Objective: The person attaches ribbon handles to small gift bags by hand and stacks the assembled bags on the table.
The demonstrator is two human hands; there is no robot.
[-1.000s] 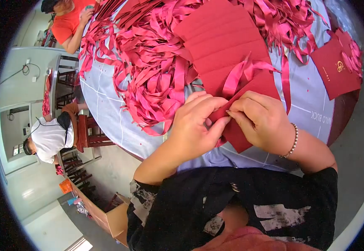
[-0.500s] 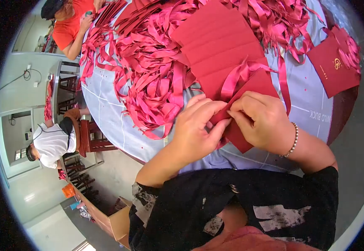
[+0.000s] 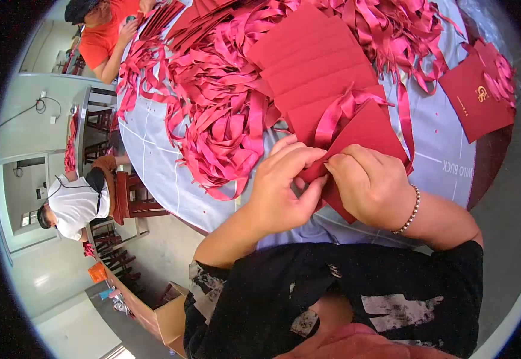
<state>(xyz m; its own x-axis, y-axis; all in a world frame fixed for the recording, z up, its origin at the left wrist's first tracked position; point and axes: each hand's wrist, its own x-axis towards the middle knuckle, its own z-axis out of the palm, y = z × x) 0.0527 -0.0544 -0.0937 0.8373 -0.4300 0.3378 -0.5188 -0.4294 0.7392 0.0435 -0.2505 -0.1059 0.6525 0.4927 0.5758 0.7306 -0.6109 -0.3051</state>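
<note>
Close to my body, a dark red paper bag (image 3: pixel 373 128) with pinkish-red ribbon (image 3: pixel 336 115) is pinched between my two hands. My left hand (image 3: pixel 287 182) grips its left edge with thumb and forefinger. At the same edge, the fingertips of my right hand (image 3: pixel 371 186) press together on the bag; whatever small part they pinch is hidden. Beyond the hands, a row of overlapping red bags (image 3: pixel 314 60) lies fanned out on the table. To their left is a big heap of red ribbons (image 3: pixel 221 125) attached to more bags.
The round table has a light grey cloth (image 3: pixel 147 140). At right lies a red bag with a gold logo (image 3: pixel 475 96); more ribbons (image 3: pixel 386 36) are at the far side. A person in orange (image 3: pixel 102 42) works across the table. Another in white (image 3: pixel 79 203) sits at left, near a cardboard box (image 3: pixel 170 320).
My right hand has shifted slightly down and tilted. The held bag has turned a little, so more of its flat face shows. My left hand stays nearly in place.
</note>
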